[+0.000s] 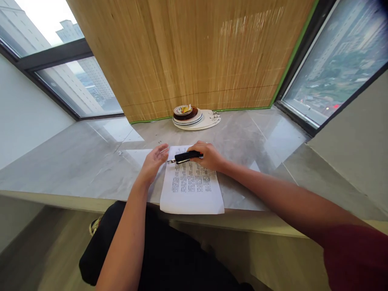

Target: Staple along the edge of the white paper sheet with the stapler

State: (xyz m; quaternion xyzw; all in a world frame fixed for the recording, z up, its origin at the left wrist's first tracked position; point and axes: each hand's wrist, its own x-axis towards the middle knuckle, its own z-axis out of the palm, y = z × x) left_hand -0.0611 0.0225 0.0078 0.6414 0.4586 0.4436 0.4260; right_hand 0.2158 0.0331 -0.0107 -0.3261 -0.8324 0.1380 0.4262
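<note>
My right hand [209, 156] is closed around a black stapler [186, 157], held above the upper part of a printed paper [191, 202]. The stapler's metal end points left, toward my other hand. Beside the paper's upper left edge is my left hand [154, 161], fingers stretched out and apart, with nothing in it. Rows of small dark print cover the paper, and its near edge hangs slightly over the front of the ledge. Whether there is more than one sheet I cannot tell.
On the grey stone ledge [91, 169], a stack of plates [188, 118] rests on a white oval platter [212, 119] at the back. Behind hangs a bamboo blind [197, 52]. A left window [75, 85] and a right window [333, 72] flank it. My legs are below the ledge.
</note>
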